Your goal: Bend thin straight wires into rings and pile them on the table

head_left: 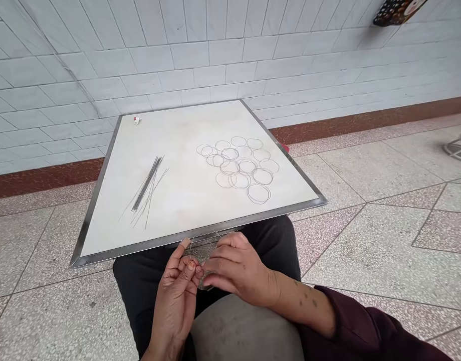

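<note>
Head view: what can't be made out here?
All in the head view:
- Thin, curved pale wire: lower end, hidden by the left hand.
- Right hand: its grip, hidden by the hand itself.
- Small red-and-white object: too small to identify.
- Dark patterned item: cut off by the top edge.

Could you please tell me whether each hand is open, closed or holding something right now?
Left hand: closed, pinching a thin wire.
Right hand: curled; whether it grips anything cannot be told.
</note>
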### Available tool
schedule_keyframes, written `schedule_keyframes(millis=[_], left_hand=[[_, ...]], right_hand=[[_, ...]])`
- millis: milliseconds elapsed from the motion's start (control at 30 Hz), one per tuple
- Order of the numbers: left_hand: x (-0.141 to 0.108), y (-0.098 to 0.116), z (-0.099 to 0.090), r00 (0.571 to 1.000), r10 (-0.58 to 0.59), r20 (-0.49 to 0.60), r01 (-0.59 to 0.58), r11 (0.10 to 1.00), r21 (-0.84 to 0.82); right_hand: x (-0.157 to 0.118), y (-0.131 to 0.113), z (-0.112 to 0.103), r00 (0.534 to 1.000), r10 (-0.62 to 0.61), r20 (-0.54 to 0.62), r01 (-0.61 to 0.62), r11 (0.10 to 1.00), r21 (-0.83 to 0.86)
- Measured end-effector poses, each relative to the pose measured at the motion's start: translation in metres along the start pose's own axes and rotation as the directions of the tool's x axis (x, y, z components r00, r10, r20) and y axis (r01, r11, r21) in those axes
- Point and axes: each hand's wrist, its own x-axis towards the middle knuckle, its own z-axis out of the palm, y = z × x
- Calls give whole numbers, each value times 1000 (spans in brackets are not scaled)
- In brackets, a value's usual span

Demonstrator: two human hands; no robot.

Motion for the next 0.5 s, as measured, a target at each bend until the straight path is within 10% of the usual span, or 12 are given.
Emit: schedule_keyframes(millis=[500], left_hand=[[-7, 15, -6, 978, -105, 181, 30, 926, 375]], right_hand=[[34, 8, -29, 881, -156, 447, 158, 987, 32]])
